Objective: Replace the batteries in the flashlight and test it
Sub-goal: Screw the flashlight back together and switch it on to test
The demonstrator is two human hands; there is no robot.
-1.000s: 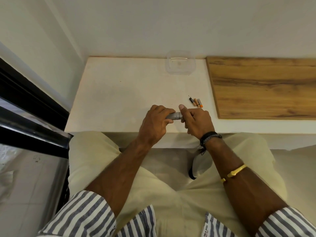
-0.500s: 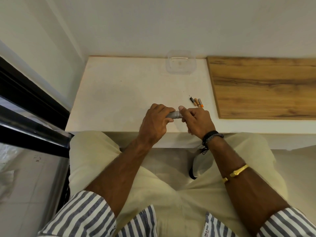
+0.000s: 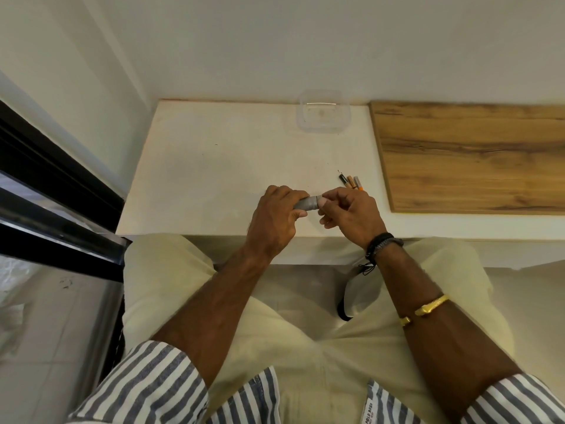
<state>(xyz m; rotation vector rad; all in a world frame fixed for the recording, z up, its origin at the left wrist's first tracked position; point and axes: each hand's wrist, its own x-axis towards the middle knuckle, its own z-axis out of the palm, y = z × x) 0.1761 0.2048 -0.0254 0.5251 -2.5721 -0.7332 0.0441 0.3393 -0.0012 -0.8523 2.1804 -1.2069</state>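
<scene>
I hold a small grey flashlight (image 3: 306, 204) level above the front edge of the white table (image 3: 220, 166). My left hand (image 3: 276, 220) wraps its left part, hiding most of the body. My right hand (image 3: 351, 214) pinches the right end between thumb and fingertips. Only a short grey section shows between the hands. Three small batteries (image 3: 350, 182), one black and two orange, lie side by side on the table just beyond my right hand.
A clear plastic container (image 3: 324, 113) stands at the table's back edge by the wall. A wooden board (image 3: 474, 157) covers the right side. A black-framed glass panel (image 3: 58, 209) runs along the left. My lap is below the table edge.
My right hand has turned a little, its fingers opening out around the flashlight's right end. The left hand keeps its hold in the same place.
</scene>
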